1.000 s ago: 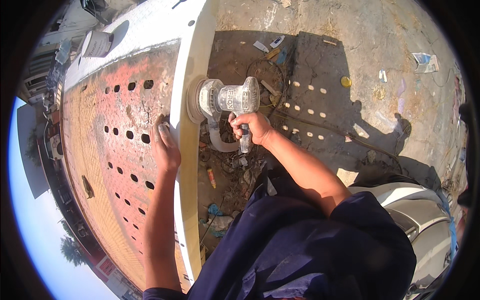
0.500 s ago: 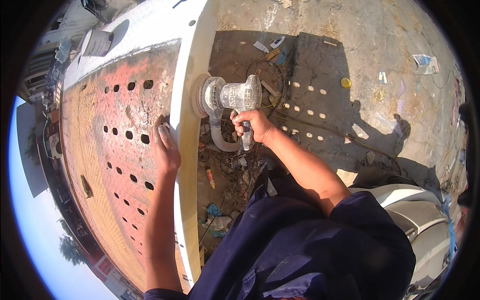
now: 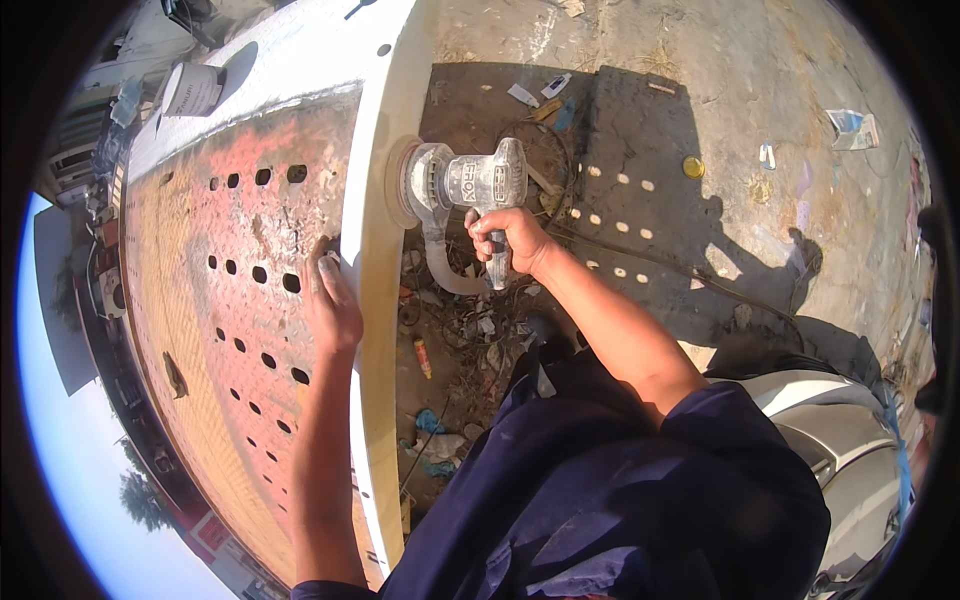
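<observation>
Head view: at one o'clock from the centre, the right hand (image 3: 508, 240) is wrapped around the handle (image 3: 498, 268) of a dusty power sander (image 3: 465, 182), fingers curled closed; at nine o'clock, the left hand (image 3: 332, 300) is laid on the red, hole-pierced face (image 3: 240, 310) of a big panel (image 3: 165, 240), fingers stretched out and near together — whether anything is pinched under the tips cannot be told. The sander itself is set at twelve o'clock, its round pad (image 3: 397, 185) apparently held against the cream edge (image 3: 378, 350) of that panel. The step in hand is judged to be the smoothing of this edge, though whether the pad is spinning cannot be seen. What seems called for next is the pad being held flat and guided along the edge — with the left fingers kept clear of it. Farther out, a white bucket (image 3: 193, 90) is stood at ten o'clock, a dark cord (image 3: 700, 276) is trailed over the ground (image 3: 750, 90) at three, and a pale vehicle (image 3: 830, 425) is seen near four.
</observation>
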### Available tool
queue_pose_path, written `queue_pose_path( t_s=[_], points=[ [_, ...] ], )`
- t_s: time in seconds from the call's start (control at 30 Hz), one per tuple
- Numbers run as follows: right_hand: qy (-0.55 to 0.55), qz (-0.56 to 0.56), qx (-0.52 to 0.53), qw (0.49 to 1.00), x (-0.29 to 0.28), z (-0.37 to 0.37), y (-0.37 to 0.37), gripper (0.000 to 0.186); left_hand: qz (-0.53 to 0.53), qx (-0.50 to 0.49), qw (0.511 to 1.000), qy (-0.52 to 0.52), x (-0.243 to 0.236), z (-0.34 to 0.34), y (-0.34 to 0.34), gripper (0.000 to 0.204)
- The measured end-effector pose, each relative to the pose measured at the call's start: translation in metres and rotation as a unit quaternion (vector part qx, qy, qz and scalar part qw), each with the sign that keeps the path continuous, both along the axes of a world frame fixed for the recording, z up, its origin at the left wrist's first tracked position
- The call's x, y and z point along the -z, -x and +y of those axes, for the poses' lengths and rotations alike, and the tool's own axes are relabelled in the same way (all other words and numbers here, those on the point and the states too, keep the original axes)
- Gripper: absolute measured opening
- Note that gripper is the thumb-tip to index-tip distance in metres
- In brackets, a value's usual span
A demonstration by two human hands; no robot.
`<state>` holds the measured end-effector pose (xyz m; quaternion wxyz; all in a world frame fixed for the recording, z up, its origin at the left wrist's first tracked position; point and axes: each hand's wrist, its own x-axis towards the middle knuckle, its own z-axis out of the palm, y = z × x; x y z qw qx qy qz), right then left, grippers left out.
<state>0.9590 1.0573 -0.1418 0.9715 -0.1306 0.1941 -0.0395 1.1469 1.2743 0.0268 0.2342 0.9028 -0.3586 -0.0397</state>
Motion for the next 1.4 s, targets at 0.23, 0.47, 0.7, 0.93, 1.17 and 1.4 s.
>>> queue_pose_path(
  t_s=[0.23,0.47,0.7,0.93,1.17,1.4],
  points=[
    [0.003,0.024,-0.025,0.999,-0.013,0.038,0.024,0.019,0.008,0.001,1.0,0.003,-0.001,0.001,0.0,0.05],
    [0.022,-0.016,0.011,1.0,-0.001,-0.015,-0.006,0.017,0.019,0.0,1.0,0.001,-0.002,-0.003,0.001,0.052],
    [0.029,-0.012,0.014,0.999,-0.01,0.002,0.0,0.018,0.01,0.009,1.0,-0.006,-0.002,-0.002,-0.001,0.053],
    [0.016,-0.018,0.006,1.0,-0.003,-0.014,-0.005,0.018,0.016,0.008,1.0,0.002,0.0,0.001,-0.003,0.053],
    [0.034,-0.022,0.004,0.999,-0.005,-0.032,-0.014,0.02,0.017,0.006,1.0,-0.009,-0.003,-0.003,0.0,0.053],
    [0.034,0.0,-0.005,0.999,-0.001,-0.017,-0.004,0.023,0.019,-0.003,1.0,-0.005,-0.004,-0.002,0.001,0.052]
  ],
)
